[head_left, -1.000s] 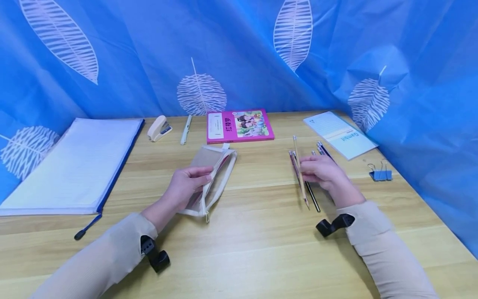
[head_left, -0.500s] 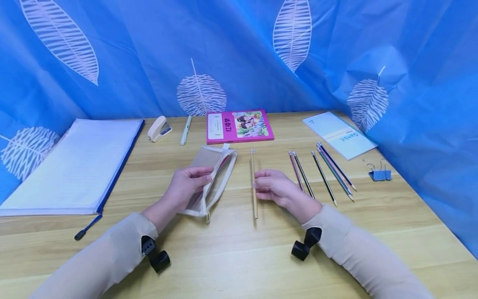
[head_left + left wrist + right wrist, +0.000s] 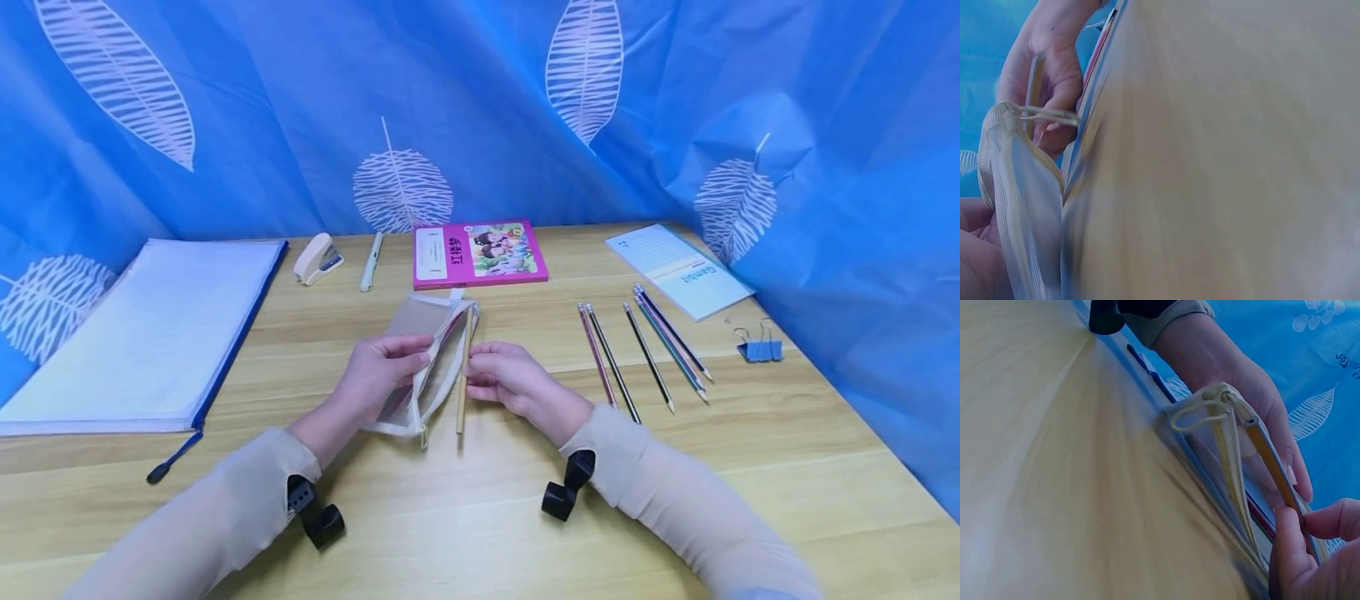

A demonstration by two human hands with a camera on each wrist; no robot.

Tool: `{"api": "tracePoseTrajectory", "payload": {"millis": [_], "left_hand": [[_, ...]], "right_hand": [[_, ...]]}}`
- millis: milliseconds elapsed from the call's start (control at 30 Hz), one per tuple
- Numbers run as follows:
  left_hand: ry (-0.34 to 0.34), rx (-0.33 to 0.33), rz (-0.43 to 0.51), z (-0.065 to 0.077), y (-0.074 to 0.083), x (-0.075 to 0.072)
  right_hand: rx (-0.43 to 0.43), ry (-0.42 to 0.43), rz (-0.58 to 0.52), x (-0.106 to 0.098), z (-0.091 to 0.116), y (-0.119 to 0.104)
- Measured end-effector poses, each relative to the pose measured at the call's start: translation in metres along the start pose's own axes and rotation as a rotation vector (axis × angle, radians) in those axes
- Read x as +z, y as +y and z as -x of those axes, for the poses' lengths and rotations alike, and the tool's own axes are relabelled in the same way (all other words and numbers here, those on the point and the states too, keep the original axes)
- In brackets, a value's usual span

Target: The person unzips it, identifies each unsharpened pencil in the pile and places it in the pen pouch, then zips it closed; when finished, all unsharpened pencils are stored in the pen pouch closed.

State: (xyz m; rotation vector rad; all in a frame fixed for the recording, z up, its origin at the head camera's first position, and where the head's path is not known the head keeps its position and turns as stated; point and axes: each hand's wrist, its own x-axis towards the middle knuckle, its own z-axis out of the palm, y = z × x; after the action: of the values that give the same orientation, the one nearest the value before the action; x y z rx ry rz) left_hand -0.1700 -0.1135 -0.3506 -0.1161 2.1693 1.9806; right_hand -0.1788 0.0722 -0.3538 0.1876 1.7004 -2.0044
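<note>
My left hand (image 3: 378, 375) pinches one side of a beige mesh zip pouch (image 3: 408, 317) between thumb and fingers, and the pouch's mouth gapes toward the right. Something reddish shows inside it. My right hand (image 3: 517, 379) pinches a plain wood-coloured pencil (image 3: 461, 404) around its middle, its length along the pouch's right rim. The blunt near end of this pencil (image 3: 1269, 456) sits beside the zip pull (image 3: 1197, 419) in the right wrist view. Several dark and maroon pencils (image 3: 648, 358) lie on the table to the right of my right hand.
Along the back lie a stapler (image 3: 318, 258), a pale pen (image 3: 371, 262), a pink book (image 3: 480, 254) and a notepad (image 3: 678, 271). A blue binder clip (image 3: 761, 350) is at the right. At left lies a blue-edged document folder (image 3: 157, 333). A blue curtain (image 3: 487, 100) hangs behind.
My right hand has carried the wood-coloured pencil left from the other pencils to the pouch's mouth. My left hand has kept its hold on the pouch, nearly still.
</note>
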Motion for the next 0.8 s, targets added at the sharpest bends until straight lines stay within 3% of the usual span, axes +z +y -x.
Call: {"api": "tracePoseTrajectory", "payload": {"millis": [233,533,800], "left_hand": [[-0.042,0.012,0.004,0.000,0.000,0.003],[-0.061,0.017,-0.040,-0.001,0.001,0.003],[-0.073,0.039,0.022,-0.002,-0.002,0.008]], "right_hand": [[-0.020,-0.003,-0.051,0.014,-0.008,-0.001],[-0.003,-0.011,-0.065,0.013,-0.011,-0.004],[-0.014,0.007,-0.050,0.018,-0.018,0.002]]}}
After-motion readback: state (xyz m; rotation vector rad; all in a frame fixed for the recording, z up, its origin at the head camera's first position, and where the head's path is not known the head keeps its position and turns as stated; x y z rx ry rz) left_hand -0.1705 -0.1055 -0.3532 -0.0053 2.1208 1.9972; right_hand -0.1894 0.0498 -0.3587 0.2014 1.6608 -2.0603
